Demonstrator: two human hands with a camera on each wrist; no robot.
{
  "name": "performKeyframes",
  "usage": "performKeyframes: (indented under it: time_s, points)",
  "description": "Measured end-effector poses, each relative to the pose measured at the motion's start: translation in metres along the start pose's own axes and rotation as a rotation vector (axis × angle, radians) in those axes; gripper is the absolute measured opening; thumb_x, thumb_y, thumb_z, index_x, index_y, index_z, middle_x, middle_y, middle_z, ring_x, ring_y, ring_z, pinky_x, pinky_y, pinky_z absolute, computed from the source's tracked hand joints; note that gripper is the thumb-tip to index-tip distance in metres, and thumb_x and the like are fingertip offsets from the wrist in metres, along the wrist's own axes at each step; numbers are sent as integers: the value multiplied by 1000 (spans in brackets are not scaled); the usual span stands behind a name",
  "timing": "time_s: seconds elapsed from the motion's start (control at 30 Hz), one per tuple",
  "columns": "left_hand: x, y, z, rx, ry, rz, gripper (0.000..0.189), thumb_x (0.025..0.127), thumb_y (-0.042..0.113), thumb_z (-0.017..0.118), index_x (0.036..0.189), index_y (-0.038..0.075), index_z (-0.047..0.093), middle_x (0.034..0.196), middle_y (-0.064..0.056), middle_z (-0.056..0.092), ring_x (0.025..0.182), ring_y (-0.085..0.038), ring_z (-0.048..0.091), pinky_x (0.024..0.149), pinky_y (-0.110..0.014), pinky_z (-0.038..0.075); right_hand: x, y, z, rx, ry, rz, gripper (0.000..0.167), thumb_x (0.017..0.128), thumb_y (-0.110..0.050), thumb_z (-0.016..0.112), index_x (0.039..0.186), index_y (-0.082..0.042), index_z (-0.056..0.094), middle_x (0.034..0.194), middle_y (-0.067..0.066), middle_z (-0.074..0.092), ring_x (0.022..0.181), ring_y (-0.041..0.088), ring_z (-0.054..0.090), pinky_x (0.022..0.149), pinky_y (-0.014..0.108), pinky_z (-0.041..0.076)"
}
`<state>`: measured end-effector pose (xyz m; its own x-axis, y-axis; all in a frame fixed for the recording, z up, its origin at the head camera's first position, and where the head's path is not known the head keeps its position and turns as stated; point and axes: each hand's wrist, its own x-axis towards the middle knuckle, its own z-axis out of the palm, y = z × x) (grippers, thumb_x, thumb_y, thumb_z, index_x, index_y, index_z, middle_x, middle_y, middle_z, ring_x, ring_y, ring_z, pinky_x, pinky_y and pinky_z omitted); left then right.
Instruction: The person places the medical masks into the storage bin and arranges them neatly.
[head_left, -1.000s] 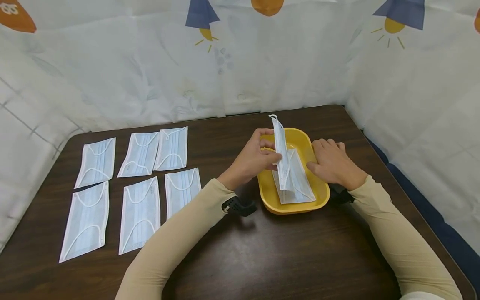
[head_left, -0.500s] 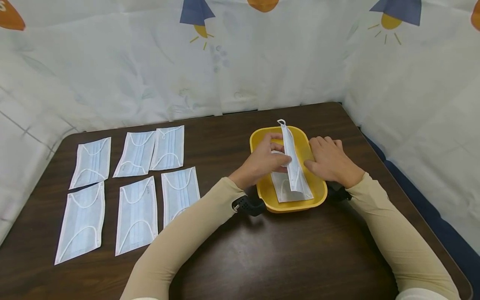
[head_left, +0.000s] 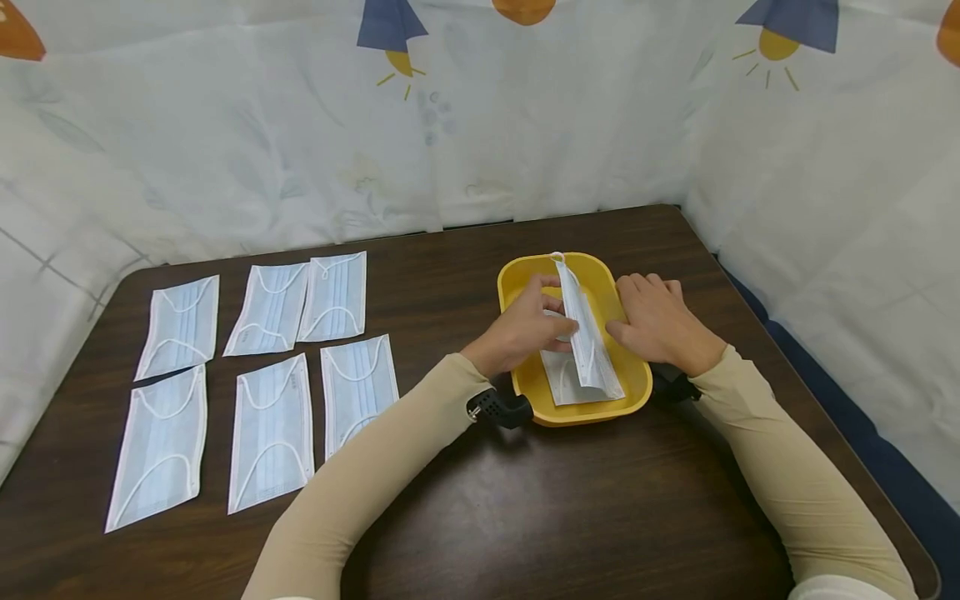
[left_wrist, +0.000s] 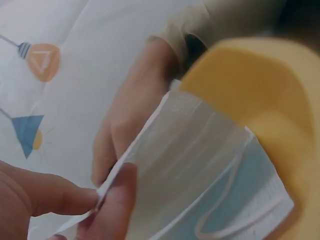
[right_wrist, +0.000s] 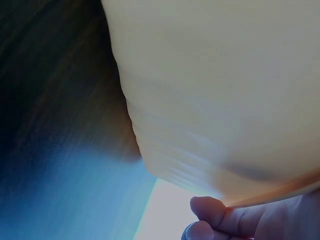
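In the head view my left hand point(head_left: 521, 329) pinches a folded-over face mask point(head_left: 581, 329) by its left edge, inside a yellow plastic basin point(head_left: 633, 396). Another mask point(head_left: 564, 387) lies flat beneath it on the basin floor. Thumb and fingertip meet on the edge of the held mask point(left_wrist: 185, 130) in the left wrist view. My right hand point(head_left: 663, 321) grips the basin's right rim. From the right wrist, the fingers point(right_wrist: 212, 210) show against the outside of the basin wall point(right_wrist: 220, 90).
Several light-blue masks lie flat in two rows on the left of the dark wooden table point(head_left: 480, 517), among them one mask point(head_left: 270, 433) near my left sleeve point(head_left: 382, 467). A white printed curtain point(head_left: 300, 125) hangs behind the table.
My left hand has moved right and lowered the held mask into the basin, over the one lying there. My right hand has stayed at the rim.
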<state>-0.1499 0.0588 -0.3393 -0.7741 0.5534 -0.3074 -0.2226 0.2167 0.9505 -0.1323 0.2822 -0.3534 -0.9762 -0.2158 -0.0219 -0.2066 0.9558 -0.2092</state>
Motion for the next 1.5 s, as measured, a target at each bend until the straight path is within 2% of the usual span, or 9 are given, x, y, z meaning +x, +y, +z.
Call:
performKeyframes:
  time_s: [0.2, 0.43, 0.6, 0.73, 0.83, 1.03, 1.33, 1.43, 1.5]
  points:
    - [0, 0, 4, 205, -50, -14, 91, 97, 2, 68, 163, 20, 9, 136, -16, 54, 102, -24, 69, 84, -34, 65, 0, -1, 1, -3, -3, 0, 37, 94, -28, 52, 117, 0, 55, 105, 15, 59, 97, 35, 48, 89, 57, 34]
    - [-3, 1, 6, 468, 1, 7, 96, 97, 8, 67, 166, 18, 1, 137, -16, 58, 95, -20, 71, 89, -31, 62, 0, -1, 2, -10, 1, 0, 36, 94, -29, 52, 116, 0, 55, 103, 14, 59, 96, 35, 47, 88, 56, 34]
    - [-4, 1, 5, 596, -14, 31, 95, 98, 8, 66, 166, 15, 0, 138, -15, 61, 99, -20, 69, 90, -31, 61, 0, -1, 2, -11, 6, -3, 36, 94, -28, 52, 116, 1, 55, 104, 15, 59, 95, 35, 48, 86, 55, 35]
    - [-5, -1, 4, 615, -46, 89, 92, 98, 5, 65, 166, 18, 5, 138, -14, 61, 103, -21, 69, 86, -29, 62, 0, -2, 2, -18, 11, -6, 36, 94, -28, 52, 116, 1, 56, 104, 15, 60, 94, 35, 48, 84, 54, 35]
    - [-5, -3, 3, 567, -64, 114, 91, 98, 3, 66, 166, 22, 7, 136, -13, 59, 105, -22, 69, 83, -29, 63, 0, -2, 1, -21, 16, -7, 34, 94, -27, 51, 114, 0, 56, 100, 14, 59, 92, 34, 48, 84, 53, 35]
    - [-5, -2, 3, 577, -56, 101, 92, 98, 8, 67, 167, 17, 5, 137, -15, 60, 106, -22, 69, 84, -29, 63, 0, -2, 1, -16, 18, -10, 34, 94, -27, 51, 114, 1, 56, 100, 14, 59, 90, 34, 47, 82, 51, 35]
    - [-7, 1, 1, 636, -97, 106, 85, 103, 28, 63, 166, 6, 10, 154, -12, 51, 128, -19, 61, 112, -36, 53, -1, -2, 1, -8, 3, -11, 33, 95, -27, 50, 113, 0, 55, 97, 12, 56, 89, 33, 46, 82, 51, 33]
    - [-10, 3, -2, 597, -108, 91, 84, 104, 31, 61, 166, 8, 9, 160, -11, 46, 131, -19, 58, 117, -37, 49, -1, -2, 1, -12, 1, -9, 33, 95, -27, 51, 112, 0, 55, 96, 13, 56, 88, 32, 46, 81, 50, 33]
    - [-12, 3, -5, 521, -117, 66, 83, 105, 36, 59, 167, 11, 9, 160, -12, 44, 129, -22, 61, 113, -39, 52, -1, -2, 1, -15, 0, -4, 34, 94, -27, 51, 113, 0, 55, 97, 13, 57, 89, 32, 46, 81, 50, 33]
